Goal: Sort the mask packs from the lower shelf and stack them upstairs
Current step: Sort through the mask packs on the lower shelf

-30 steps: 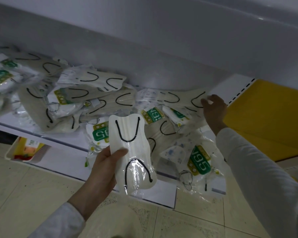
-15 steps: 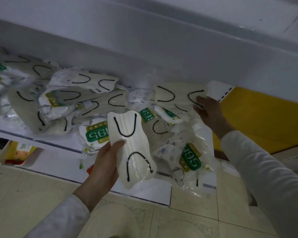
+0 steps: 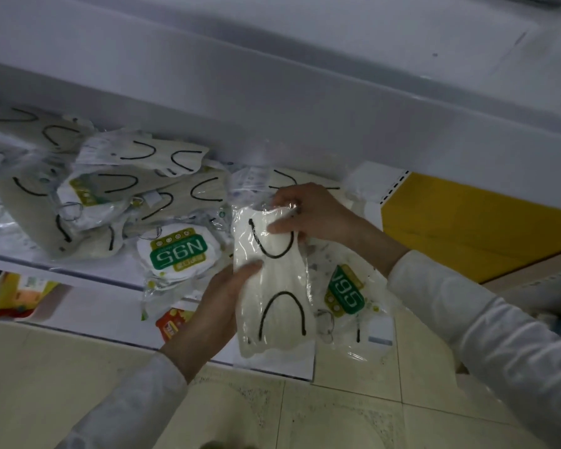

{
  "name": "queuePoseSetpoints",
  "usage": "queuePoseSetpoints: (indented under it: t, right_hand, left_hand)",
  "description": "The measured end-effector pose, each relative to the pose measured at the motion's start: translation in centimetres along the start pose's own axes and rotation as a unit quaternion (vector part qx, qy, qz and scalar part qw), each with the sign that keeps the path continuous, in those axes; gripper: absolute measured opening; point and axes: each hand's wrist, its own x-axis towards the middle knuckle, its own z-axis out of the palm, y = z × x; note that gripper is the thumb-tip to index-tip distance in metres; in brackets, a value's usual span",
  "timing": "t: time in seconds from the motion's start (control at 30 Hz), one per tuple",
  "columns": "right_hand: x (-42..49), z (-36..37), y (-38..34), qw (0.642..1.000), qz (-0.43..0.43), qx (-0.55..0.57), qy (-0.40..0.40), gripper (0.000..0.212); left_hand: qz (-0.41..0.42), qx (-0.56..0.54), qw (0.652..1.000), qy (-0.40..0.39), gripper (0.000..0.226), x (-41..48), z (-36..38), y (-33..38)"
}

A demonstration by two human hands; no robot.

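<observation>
Far left, a messy heap of clear-wrapped cream masks with black ear loops [image 3: 110, 196] sits on the white lower shelf [image 3: 88, 272], with a round green-labelled N95 pack [image 3: 175, 251] right beside it. The left hand [image 3: 221, 296] grips one flat cream mask pack in clear plastic [image 3: 272, 286] by its left edge, thumb on the front, fingers tucked behind. The right hand [image 3: 311, 215] pinches the top edge, fingers curled over. That pack's held up in front of the shelf.
</observation>
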Motion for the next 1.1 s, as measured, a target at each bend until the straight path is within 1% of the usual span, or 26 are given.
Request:
queuePoseSetpoints:
  t: [0.03, 0.07, 0.1, 0.13, 0.17, 0.2, 0.23, 0.27, 0.33, 0.37, 0.4, 0.43, 0.53, 0.57, 0.6, 0.63, 0.67, 0.7, 0.73, 0.77, 0.8, 0.87, 0.93, 0.97, 1.03, 1.1]
  right_hand:
    - [0.0, 0.6, 0.0, 1.000, -0.002, -0.010, 0.014, 0.026]
    - [0.0, 1.2, 0.2, 1.000, -0.001, 0.007, 0.024, 0.023]
    - [0.0, 1.6, 0.4, 0.998, 0.007, 0.044, 0.051, 0.019]
    - [0.3, 1.7, 1.1, 0.990, 0.029, 0.092, 0.099, 0.015]
    - [0.8, 1.4, 2.0, 0.977, 0.063, 0.122, 0.160, 0.011]
    - [1.4, 0.8, 3.3, 0.961, 0.109, 0.114, 0.228, 0.013]
    - [2.1, -0.1, 5.0, 0.942, 0.171, 0.081, 0.277, 0.017]
    - [2.7, -1.0, 7.0, 0.922, 0.230, 0.051, 0.307, 0.021]
    - [3.3, -2.2, 9.8, 0.894, 0.316, 0.020, 0.316, 0.029]
    - [3.7, -2.2, 10.7, 0.892, 0.334, 0.031, 0.303, 0.035]
    - [4.3, -2.1, 11.6, 0.894, 0.338, 0.042, 0.292, 0.040]
    - [4.8, -1.9, 12.1, 0.896, 0.338, 0.044, 0.283, 0.040]
    - [5.3, -1.3, 12.2, 0.900, 0.337, 0.024, 0.275, 0.032]
    - [5.2, -1.2, 11.8, 0.894, 0.347, 0.033, 0.282, 0.035]
    - [5.3, -1.3, 11.6, 0.894, 0.356, 0.030, 0.272, 0.040]
    - [5.6, -1.4, 12.2, 0.906, 0.335, -0.015, 0.258, 0.042]
    - [5.7, -1.2, 12.5, 0.908, 0.320, 0.003, 0.272, 0.040]
    - [5.6, -1.1, 12.7, 0.909, 0.303, -0.011, 0.285, 0.043]
    - [5.6, -1.0, 12.8, 0.900, 0.321, -0.019, 0.295, 0.059]
    - [5.8, -0.9, 13.1, 0.895, 0.336, -0.018, 0.292, 0.070]
    - [5.8, -0.8, 13.3, 0.900, 0.337, -0.027, 0.274, 0.067]
    - [5.8, -0.5, 13.4, 0.911, 0.323, -0.058, 0.250, 0.043]
    - [5.6, -0.5, 13.4, 0.912, 0.295, -0.072, 0.276, 0.030]
    - [5.6, -0.5, 13.5, 0.910, 0.273, -0.066, 0.304, 0.024]
    - [5.4, -1.0, 13.1, 0.915, 0.208, 0.011, 0.345, 0.024]
    - [4.6, -2.0, 12.2, 0.914, 0.148, 0.174, 0.336, 0.035]
  left_hand:
    - [0.022, 0.039, 0.999, -0.003, 0.029, -0.1, -0.1, -0.2]
    - [0.039, 0.069, 0.997, -0.005, 0.032, -0.1, -0.4, -0.4]
    - [0.051, 0.088, 0.995, 0.000, 0.034, 0.0, -0.7, -0.5]
    - [0.059, 0.096, 0.994, 0.008, 0.034, 0.1, -1.0, -0.6]
    - [0.064, 0.098, 0.993, 0.017, 0.033, 0.1, -1.3, -0.6]
    - [0.068, 0.093, 0.993, 0.026, 0.032, 0.1, -1.6, -0.5]
    - [0.070, 0.083, 0.993, 0.035, 0.033, 0.2, -1.8, -0.3]
    - [0.069, 0.072, 0.994, 0.045, 0.034, 0.2, -2.1, -0.1]
    - [0.064, 0.047, 0.995, 0.068, 0.035, 0.3, -2.6, 0.4]
    - [0.061, 0.036, 0.994, 0.080, 0.035, 0.3, -2.8, 0.7]
    - [0.059, 0.028, 0.994, 0.089, 0.035, 0.2, -3.0, 0.9]
    - [0.057, 0.026, 0.994, 0.093, 0.033, 0.2, -3.2, 1.1]
    - [0.056, 0.023, 0.994, 0.094, 0.029, 0.0, -3.5, 1.3]
    - [0.057, 0.021, 0.994, 0.094, 0.029, 0.0, -3.5, 1.3]
    - [0.057, 0.020, 0.994, 0.095, 0.029, 0.0, -3.5, 1.3]
    - [0.059, 0.021, 0.993, 0.096, 0.030, 0.0, -3.4, 1.3]
    - [0.060, 0.020, 0.993, 0.096, 0.030, 0.0, -3.3, 1.3]
    - [0.062, 0.018, 0.993, 0.094, 0.030, 0.0, -3.1, 1.2]
    - [0.064, 0.015, 0.994, 0.092, 0.030, 0.0, -2.9, 1.2]
    - [0.065, 0.012, 0.994, 0.088, 0.030, 0.0, -2.6, 1.2]
    - [0.065, 0.009, 0.994, 0.085, 0.031, 0.0, -2.4, 1.2]
    - [0.064, 0.007, 0.995, 0.081, 0.033, 0.1, -2.2, 1.0]
    - [0.063, 0.010, 0.995, 0.079, 0.036, 0.0, -2.2, 0.8]
    - [0.063, 0.011, 0.995, 0.081, 0.036, 0.0, -2.2, 0.8]
    - [0.061, 0.012, 0.994, 0.088, 0.037, -0.1, -2.2, 0.9]
    - [0.062, 0.014, 0.993, 0.098, 0.038, -0.2, -2.3, 1.1]
